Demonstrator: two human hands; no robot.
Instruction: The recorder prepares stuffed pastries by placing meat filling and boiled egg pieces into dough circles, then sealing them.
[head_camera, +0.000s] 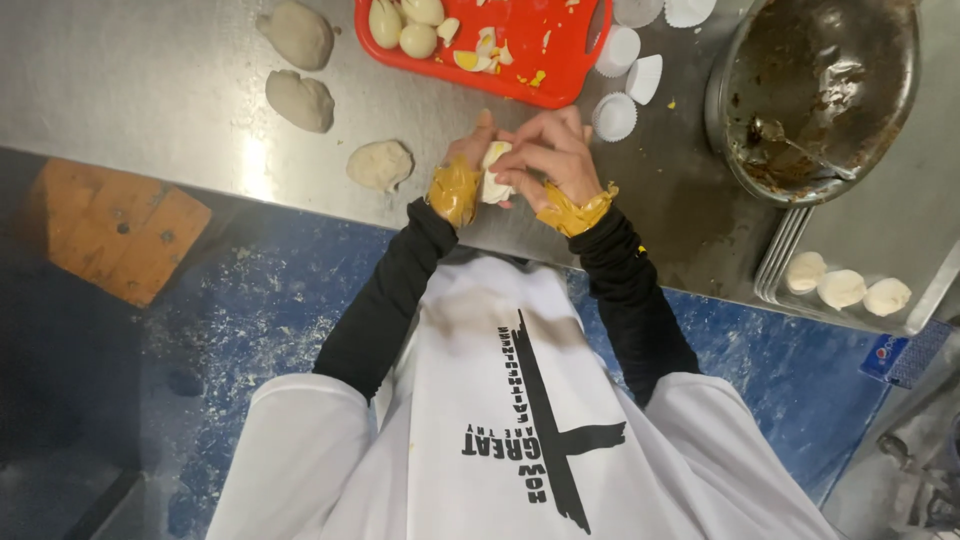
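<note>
My left hand (465, 165) and my right hand (555, 155) meet over the front edge of a steel table (150, 80). Together they hold a small white piece (495, 180) that looks like a peeled boiled egg, with the fingers of both hands curled around it. Both wrists wear yellow-brown tape bands over black sleeves. Just beyond the hands sits a red tray (570, 75) with peeled boiled eggs (400, 25) and bits of egg white and yolk. A pale dough lump (380, 165) lies on the table left of my left hand.
Two more dough lumps (298, 65) lie at the far left of the table. White paper cups (614, 116) sit right of the red tray. A metal bowl (820, 90) smeared brown holds a spoon. A metal tray (800, 240) carries three dough balls. A wooden stool (115, 230) stands on the blue floor.
</note>
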